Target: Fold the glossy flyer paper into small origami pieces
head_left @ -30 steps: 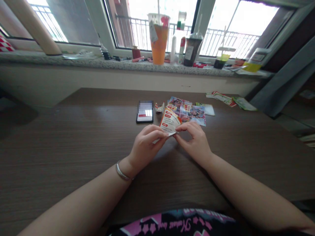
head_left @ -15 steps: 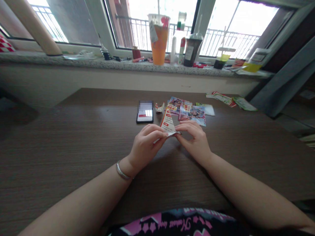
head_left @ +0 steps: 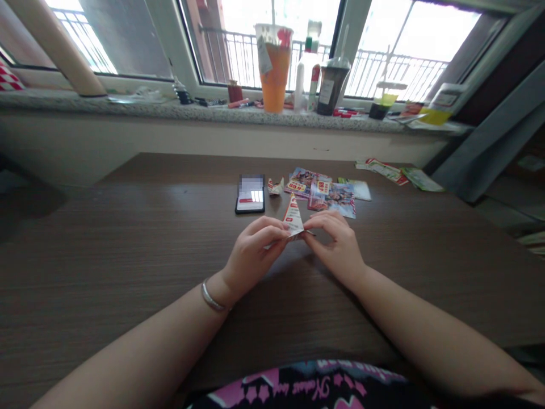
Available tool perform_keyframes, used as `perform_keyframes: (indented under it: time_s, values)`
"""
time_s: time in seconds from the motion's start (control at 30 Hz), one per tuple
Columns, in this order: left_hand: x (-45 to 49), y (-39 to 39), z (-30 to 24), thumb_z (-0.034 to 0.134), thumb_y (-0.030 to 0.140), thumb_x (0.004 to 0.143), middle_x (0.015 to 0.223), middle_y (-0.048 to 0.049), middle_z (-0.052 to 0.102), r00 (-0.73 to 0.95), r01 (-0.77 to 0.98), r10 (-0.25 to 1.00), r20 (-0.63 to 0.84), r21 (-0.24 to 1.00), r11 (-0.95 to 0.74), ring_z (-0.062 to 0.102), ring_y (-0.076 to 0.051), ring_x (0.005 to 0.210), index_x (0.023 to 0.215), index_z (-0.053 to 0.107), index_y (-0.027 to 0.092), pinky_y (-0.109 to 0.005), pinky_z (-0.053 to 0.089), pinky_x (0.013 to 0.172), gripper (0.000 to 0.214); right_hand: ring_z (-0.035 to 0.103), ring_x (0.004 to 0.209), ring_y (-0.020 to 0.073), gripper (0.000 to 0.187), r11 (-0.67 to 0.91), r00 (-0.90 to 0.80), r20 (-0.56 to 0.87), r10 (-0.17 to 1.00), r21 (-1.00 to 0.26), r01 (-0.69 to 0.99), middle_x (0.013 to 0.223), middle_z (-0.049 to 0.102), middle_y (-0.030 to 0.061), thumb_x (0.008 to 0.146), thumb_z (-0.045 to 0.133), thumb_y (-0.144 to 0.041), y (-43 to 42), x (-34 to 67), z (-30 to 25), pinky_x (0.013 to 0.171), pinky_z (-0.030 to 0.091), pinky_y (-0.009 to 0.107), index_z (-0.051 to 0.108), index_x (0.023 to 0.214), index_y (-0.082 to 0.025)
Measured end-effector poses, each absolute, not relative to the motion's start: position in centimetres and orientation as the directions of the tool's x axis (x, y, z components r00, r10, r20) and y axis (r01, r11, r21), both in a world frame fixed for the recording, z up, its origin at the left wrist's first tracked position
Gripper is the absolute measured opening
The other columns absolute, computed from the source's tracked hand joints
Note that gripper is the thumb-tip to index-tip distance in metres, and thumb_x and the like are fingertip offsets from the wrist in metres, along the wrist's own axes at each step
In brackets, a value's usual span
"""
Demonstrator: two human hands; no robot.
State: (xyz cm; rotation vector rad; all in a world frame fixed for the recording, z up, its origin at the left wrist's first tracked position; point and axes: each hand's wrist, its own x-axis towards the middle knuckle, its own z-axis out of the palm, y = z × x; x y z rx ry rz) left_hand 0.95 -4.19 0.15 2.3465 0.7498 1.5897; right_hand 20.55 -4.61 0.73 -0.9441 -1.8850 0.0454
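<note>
Between my two hands is a folded piece of printed paper (head_left: 293,220), white with red marks, its pointed tip facing away from me. My left hand (head_left: 259,241) pinches its lower left edge between thumb and fingers. On the opposite side my right hand (head_left: 334,238) pinches the lower right corner. The fingers partly hide the paper's near edge. Just beyond lies a small folded paper piece (head_left: 276,187), white with red and orange. Left of that piece a phone (head_left: 250,194) lies flat, its screen lit.
Printed leaflets (head_left: 332,196) overlap on the brown table (head_left: 149,255) behind my right hand. Flat wrappers (head_left: 389,172) lie at the far right. Along the windowsill (head_left: 213,112) stand a tall orange drink cup (head_left: 273,71), a dark cup (head_left: 332,88) and several small items.
The paper's pointed tip has come down toward me, so it looks shorter and narrower. Both hands keep their pinch in nearly the same place.
</note>
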Motion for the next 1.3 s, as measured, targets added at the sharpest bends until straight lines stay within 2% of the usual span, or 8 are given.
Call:
perform_keyframes:
  time_s: [0.2, 0.37, 0.5, 0.87, 1.3]
  values:
    - [1.14, -4.24, 0.32, 0.063, 0.009, 0.085, 0.087, -0.0046, 0.065, 0.302, 0.324, 0.519, 0.800, 0.426, -0.845, 0.063, -0.013, 0.082, 0.087, 0.063, 0.017, -0.027, 0.054, 0.074, 0.008, 0.065, 0.083, 0.0190, 0.005, 0.722, -0.213, 0.773, 0.598, -0.404, 0.562, 0.079, 0.071, 0.0013, 0.082, 0.066, -0.020, -4.57, 20.57, 0.87, 0.081, 0.051, 0.038, 0.066, 0.079, -0.024]
    - [1.18, -4.33, 0.49, 0.063, 0.015, 0.086, 0.081, -0.0036, 0.064, 0.332, 0.395, 0.546, 0.769, 0.412, -0.821, 0.061, -0.013, 0.074, 0.090, 0.067, 0.017, -0.025, 0.052, 0.068, 0.006, 0.064, 0.083, 0.0181, 0.005, 0.752, -0.274, 0.779, 0.564, -0.348, 0.560, 0.080, 0.071, 0.0015, 0.082, 0.067, -0.019, -4.85, 20.47, 1.11, 0.080, 0.051, 0.036, 0.066, 0.080, -0.023]
    - [1.10, -4.39, 0.41, 0.065, 0.019, 0.086, 0.082, -0.0040, 0.065, 0.336, 0.413, 0.548, 0.766, 0.403, -0.817, 0.061, -0.013, 0.074, 0.089, 0.068, 0.018, -0.025, 0.052, 0.067, 0.004, 0.063, 0.083, 0.0180, 0.004, 0.759, -0.303, 0.770, 0.561, -0.334, 0.558, 0.081, 0.071, 0.0017, 0.083, 0.067, -0.019, -5.14, 20.28, 1.33, 0.080, 0.051, 0.036, 0.066, 0.081, -0.023]
    - [1.09, -4.46, 0.62, 0.063, 0.017, 0.086, 0.084, -0.0040, 0.066, 0.365, 0.420, 0.505, 0.782, 0.346, -0.839, 0.062, -0.013, 0.074, 0.087, 0.067, 0.018, -0.025, 0.051, 0.068, 0.004, 0.062, 0.081, 0.0169, 0.006, 0.778, -0.329, 0.766, 0.552, -0.330, 0.535, 0.081, 0.071, 0.0012, 0.084, 0.065, -0.017, -5.19, 20.31, 1.62, 0.079, 0.050, 0.034, 0.065, 0.083, -0.023]
    - [0.86, -4.15, 0.36, 0.067, 0.014, 0.084, 0.081, -0.0018, 0.063, 0.270, 0.383, 0.608, 0.747, 0.495, -0.780, 0.059, -0.012, 0.075, 0.087, 0.066, 0.017, -0.024, 0.049, 0.070, 0.004, 0.059, 0.078, 0.0173, 0.010, 0.686, -0.275, 0.698, 0.661, -0.414, 0.598, 0.078, 0.066, 0.0016, 0.086, 0.063, -0.021, -4.95, 20.82, 0.88, 0.075, 0.047, 0.033, 0.059, 0.077, -0.022]
